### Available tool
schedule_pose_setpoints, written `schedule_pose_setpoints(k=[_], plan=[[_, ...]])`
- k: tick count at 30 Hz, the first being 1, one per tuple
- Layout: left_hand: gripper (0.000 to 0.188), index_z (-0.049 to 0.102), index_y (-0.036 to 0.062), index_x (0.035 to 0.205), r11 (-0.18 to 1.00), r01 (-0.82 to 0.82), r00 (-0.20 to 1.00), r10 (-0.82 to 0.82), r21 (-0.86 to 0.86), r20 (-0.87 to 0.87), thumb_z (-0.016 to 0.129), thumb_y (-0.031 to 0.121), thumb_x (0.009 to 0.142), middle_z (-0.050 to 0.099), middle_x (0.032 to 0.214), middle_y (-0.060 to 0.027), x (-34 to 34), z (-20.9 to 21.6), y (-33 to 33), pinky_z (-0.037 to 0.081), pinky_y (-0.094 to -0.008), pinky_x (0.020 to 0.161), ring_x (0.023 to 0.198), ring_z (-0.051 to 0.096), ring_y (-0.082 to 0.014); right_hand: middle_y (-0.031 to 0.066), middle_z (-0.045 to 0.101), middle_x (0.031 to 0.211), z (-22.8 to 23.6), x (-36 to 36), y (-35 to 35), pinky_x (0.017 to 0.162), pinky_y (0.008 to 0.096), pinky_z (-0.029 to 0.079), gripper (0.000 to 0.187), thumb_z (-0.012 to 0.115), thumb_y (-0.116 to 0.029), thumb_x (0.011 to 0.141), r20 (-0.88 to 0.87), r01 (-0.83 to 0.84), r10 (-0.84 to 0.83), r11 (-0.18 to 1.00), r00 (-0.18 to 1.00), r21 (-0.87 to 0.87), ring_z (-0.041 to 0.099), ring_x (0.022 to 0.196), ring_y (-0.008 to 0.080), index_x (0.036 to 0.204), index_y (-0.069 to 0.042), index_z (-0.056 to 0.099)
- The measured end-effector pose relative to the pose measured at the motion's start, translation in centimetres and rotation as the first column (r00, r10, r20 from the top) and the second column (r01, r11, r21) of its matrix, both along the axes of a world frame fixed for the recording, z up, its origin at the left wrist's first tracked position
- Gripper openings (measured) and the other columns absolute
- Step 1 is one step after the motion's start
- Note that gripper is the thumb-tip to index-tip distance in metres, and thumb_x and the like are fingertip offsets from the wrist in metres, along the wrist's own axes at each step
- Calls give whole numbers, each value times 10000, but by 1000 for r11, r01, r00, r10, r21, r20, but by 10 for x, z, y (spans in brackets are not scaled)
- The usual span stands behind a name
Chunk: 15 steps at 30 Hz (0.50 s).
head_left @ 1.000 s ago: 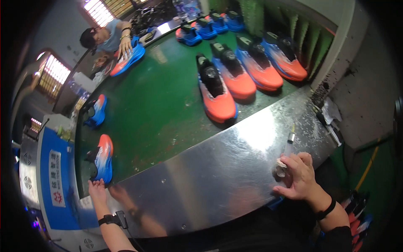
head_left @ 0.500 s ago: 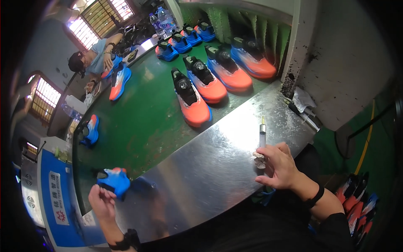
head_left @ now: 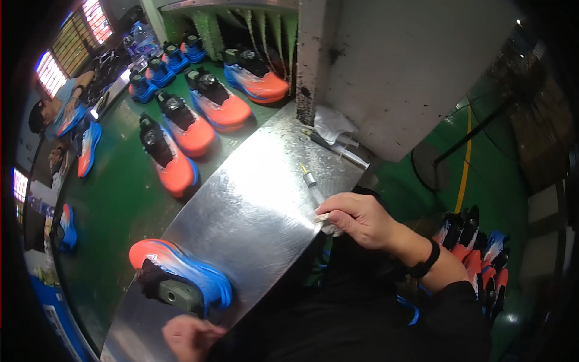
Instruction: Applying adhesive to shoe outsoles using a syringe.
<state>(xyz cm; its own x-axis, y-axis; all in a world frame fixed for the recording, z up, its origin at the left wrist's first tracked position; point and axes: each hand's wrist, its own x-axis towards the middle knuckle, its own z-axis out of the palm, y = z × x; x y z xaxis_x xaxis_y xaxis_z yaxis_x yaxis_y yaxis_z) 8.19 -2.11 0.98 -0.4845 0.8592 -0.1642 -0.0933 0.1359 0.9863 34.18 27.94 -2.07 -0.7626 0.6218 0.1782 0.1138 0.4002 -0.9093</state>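
The grip of the right hand [head_left: 365, 223] is pinched together on a small crumpled whitish piece [head_left: 323, 218], just beside a syringe [head_left: 311, 184]. The left hand [head_left: 188, 338] is blurred, so I cannot tell its grip; it is near the heel of one orange and blue shoe [head_left: 192, 271], which is on the metal desk [head_left: 241, 232].

This place is a shoe workshop. One sneaker [head_left: 187, 274] is at the metal bench [head_left: 253, 223], and matching sneakers [head_left: 176, 169] stand in rows on a green surface [head_left: 111, 223], beyond the bench's far edge; a co-worker [head_left: 60, 96] handles others at the surface's left edge.
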Motion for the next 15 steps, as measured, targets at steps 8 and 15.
schedule_pose_setpoints(k=[8,15], plan=[[265,453,28,1152,859,-503,859,509,98,-51,466,209,959,559,843,-31,-124,-43,-4,481,-233,699,806,574,-104,62,567,820,12,28,38,677,340,466,127,652,-145,764,301,-36,-161,830,940,557,548,795,240,883,-103,663],[280,571,-2,1130,956,-270,953,248,-115,-175,483,172,928,615,1000,-59,-161,-52,28,470,-263,791,906,571,-121,50,528,826,26,33,41,690,358,481,153,674,-85,647,490,-197,-185,754,852,626,515,823,250,784,-101,607]])
